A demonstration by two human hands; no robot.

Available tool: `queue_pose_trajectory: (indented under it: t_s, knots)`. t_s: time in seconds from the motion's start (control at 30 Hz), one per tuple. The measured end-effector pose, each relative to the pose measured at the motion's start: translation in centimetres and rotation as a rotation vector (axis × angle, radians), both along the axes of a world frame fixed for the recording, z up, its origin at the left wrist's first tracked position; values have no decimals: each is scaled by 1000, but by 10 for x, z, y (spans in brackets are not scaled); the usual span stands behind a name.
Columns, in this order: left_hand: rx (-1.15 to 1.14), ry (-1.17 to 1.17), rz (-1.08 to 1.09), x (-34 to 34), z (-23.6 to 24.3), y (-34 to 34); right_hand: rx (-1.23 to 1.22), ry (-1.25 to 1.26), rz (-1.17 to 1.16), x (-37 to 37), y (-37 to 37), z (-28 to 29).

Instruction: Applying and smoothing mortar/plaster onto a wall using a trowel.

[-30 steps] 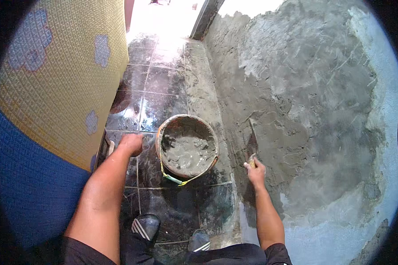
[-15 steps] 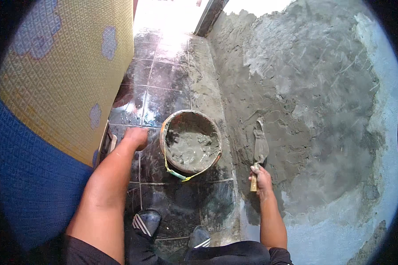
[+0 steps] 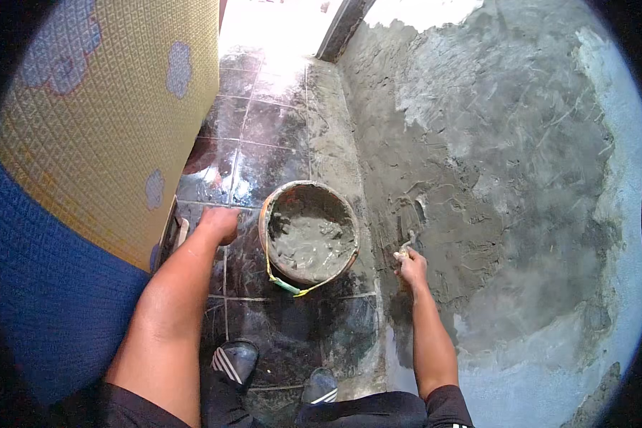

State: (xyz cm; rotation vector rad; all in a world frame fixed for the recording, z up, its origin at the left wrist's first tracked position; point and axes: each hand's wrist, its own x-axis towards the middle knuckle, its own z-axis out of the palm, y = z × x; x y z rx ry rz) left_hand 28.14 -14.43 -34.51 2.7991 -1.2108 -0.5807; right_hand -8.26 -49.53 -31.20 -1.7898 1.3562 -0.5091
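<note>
the right hand (image 3: 411, 268) reaches out from the lower edge with the forearm nearly straight, its fingers wrapped shut around the pale handle of a trowel (image 3: 408, 241); the blade is pressed flat into the wet grey plaster on the wall (image 3: 492, 185) and is so smeared with the same grey that its outline is hard to tell. the left hand (image 3: 219, 222) is stretched down to the dark tiled floor (image 3: 264, 135), knuckles up and fingers curled under, resting on a tile just beside the bucket (image 3: 310, 232); whether it holds anything cannot be told. the bucket stands upright between the two hands, partly filled with grey mortar, a yellow-green handle hanging over its near rim; its right side sits near the foot of the wall, where a band of spilled mortar runs along the floor. on the left a yellow patterned surface with a blue part below (image 3: 85, 164) closes in, so the open floor is a narrow strip running away toward a bright doorway (image 3: 278, 21) at the top. two shoes (image 3: 237, 360) stand on the tiles near the lower edge, close behind the bucket. the plaster covers the wall's middle roughly, with pale bare wall showing at the right and lower margins.
</note>
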Motion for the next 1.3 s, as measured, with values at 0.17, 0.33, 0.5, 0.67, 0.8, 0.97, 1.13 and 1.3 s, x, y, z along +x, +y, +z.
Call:
queue_pose_trajectory:
  t_s: [0.17, 0.33, 0.5, 0.67, 0.8, 0.97, 1.13, 1.3]
  knots:
    - [75, 35, -26, 3, -1, 7, -120, 87, -1, -5, -7, 13]
    - [106, -22, -61, 0, 5, -2, -454, 121, -24, -40, 5, 21]
    - [68, -12, -38, -2, 10, 3, -453, -47, -51, -57, 34, 25]
    - [37, -27, -21, 2, -4, 9, -234, 107, 88, -32, 26, -24]
    - [81, -11, -76, -1, 8, -17, -762, 244, 196, -52, -34, -64]
    - [35, -39, -40, 10, -16, 11, -487, 176, 104, -34, -21, -33]
    - [15, -20, -50, 0, 10, -10, -516, 52, 23, -66, -21, 18]
    - [4, -17, 6, -5, 21, 6, -409, -63, -124, -65, 56, 104]
